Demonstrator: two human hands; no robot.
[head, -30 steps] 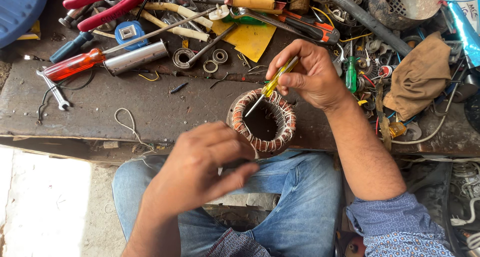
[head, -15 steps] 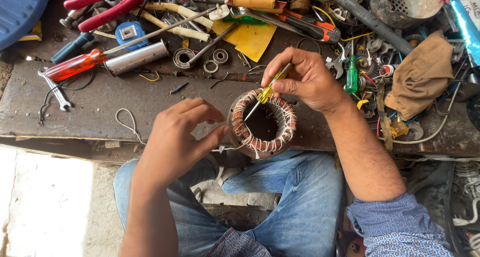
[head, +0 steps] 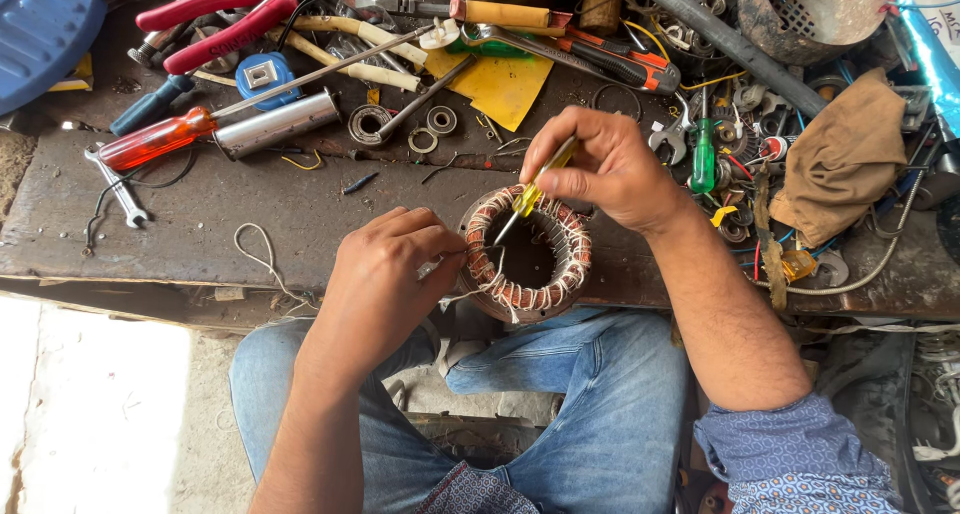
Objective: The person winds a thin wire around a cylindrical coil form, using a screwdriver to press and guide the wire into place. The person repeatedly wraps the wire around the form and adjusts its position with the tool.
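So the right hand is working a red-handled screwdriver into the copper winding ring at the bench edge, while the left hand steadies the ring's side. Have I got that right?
Not quite: the screwdriver in the right hand has a yellow handle, not red, as the head view shows. A red-handled screwdriver lies untouched on the bench. The rest holds: its tip is in the copper winding ring at the bench edge, and the left hand is at the ring's side.

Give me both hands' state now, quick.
Left hand: closed, fingers pinching string at the wound stator coil.
Right hand: closed on a yellow-handled screwdriver.

A repair workshop: a worn workbench (head: 250,224) strewn with pliers (head: 215,19), screwdrivers (head: 160,139) and bearings (head: 368,124).
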